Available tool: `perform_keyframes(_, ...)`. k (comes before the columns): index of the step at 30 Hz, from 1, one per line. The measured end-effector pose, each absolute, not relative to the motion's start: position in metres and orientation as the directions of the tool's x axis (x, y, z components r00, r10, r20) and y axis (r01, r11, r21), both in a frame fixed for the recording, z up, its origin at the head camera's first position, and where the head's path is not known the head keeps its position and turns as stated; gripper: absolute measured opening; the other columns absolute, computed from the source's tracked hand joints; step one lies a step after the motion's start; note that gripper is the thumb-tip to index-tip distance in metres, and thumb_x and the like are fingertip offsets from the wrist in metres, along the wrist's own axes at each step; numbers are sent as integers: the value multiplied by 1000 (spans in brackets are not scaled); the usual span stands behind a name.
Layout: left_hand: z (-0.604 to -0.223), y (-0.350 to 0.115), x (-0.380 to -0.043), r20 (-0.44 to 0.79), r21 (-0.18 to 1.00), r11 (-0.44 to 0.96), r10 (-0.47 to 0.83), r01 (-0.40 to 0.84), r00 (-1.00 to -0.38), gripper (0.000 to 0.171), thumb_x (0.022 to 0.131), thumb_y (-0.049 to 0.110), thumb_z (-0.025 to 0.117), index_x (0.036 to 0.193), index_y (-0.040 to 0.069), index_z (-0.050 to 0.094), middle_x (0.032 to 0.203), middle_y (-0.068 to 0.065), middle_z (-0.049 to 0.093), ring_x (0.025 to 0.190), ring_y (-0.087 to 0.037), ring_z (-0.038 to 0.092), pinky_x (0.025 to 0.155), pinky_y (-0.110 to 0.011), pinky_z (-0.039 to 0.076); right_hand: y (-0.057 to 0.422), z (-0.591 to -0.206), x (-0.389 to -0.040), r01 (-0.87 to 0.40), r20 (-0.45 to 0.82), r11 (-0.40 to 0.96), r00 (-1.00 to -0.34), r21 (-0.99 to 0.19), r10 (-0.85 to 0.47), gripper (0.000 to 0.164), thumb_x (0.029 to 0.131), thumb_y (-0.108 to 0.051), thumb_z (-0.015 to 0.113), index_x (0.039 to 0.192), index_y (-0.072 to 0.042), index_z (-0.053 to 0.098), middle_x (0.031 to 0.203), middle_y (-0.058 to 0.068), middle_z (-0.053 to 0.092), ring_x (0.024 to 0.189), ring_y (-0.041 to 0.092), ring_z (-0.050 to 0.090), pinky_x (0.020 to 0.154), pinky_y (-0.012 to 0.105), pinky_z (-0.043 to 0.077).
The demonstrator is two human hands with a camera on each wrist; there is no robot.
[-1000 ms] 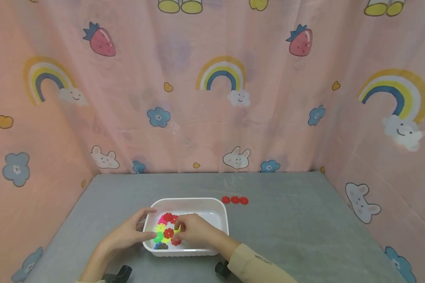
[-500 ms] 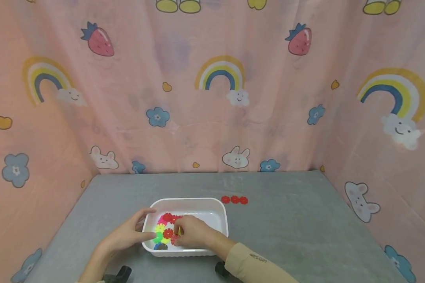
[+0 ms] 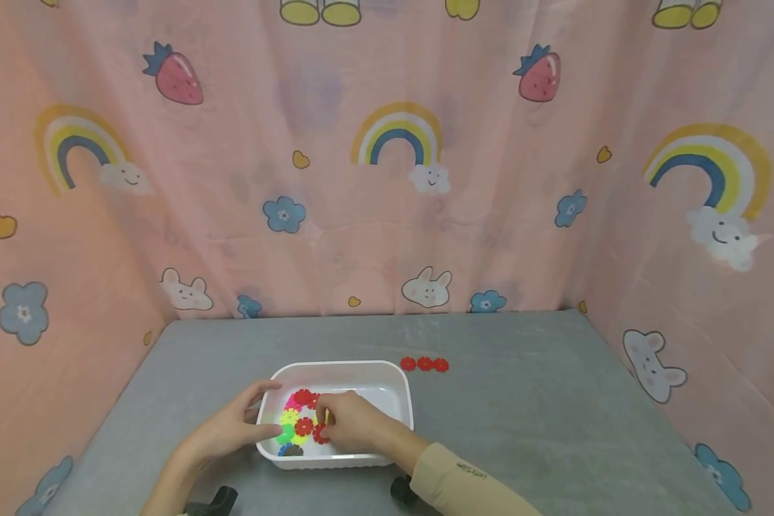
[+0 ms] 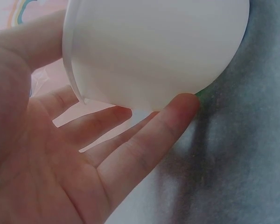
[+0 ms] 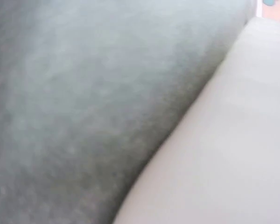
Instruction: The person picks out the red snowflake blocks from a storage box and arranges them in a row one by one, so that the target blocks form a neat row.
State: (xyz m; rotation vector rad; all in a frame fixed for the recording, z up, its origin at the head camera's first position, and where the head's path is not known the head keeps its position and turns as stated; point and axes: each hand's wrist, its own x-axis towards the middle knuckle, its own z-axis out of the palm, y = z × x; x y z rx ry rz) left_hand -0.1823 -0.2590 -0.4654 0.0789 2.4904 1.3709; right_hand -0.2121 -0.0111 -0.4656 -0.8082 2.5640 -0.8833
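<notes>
A white plastic tray (image 3: 361, 464) stands on the table before me. My left hand (image 3: 241, 418) grips its left end. In the left wrist view, the left fingers (image 4: 144, 149) lie against the outer wall of the tray. Inside, at the left, lie flower-shaped plastic discs: a red one (image 3: 304, 426), a green one (image 3: 285, 433), a yellow one (image 3: 290, 416) and others. My right hand (image 3: 355, 423) reaches into the tray, its thumb and index finger pinching a red disc (image 3: 320, 433) at its edge. The right wrist view shows only table and a pale surface.
A row of three red discs (image 3: 424, 364) lies on the grey table (image 3: 522, 416) behind the tray's back right corner. A pink patterned curtain (image 3: 361, 244) closes off the back and sides. The right sleeve (image 3: 464, 480) crosses the table's front.
My right fingers have closed in on the red disc, which has shifted slightly within the tray. The left hand keeps its hold on the tray's end. The head view has drifted a little.
</notes>
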Motion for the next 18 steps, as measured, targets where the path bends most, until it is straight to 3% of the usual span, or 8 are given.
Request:
perform_keyframes(8,-463,-258,-182,-231,827,555,178,-96,-957,85,79,35,87,148,16,41,162,-24,28,143,-55,33,102,-65,45,-2,-453,-211,-362,-101,619,-804,-697,-585,17,88,-9,77,90,-19,64,76,-10,59,70,9,55,62,21,49)
perform_keyframes(18,-464,-257,-182,-231,832,545,171,-103,-958,85,79,34,87,149,16,42,161,-24,28,142,-56,33,100,-66,46,14,-438,-210,-414,-39,574,-787,-706,-616,19,89,-10,77,88,-21,62,71,-8,58,61,7,53,55,19,48)
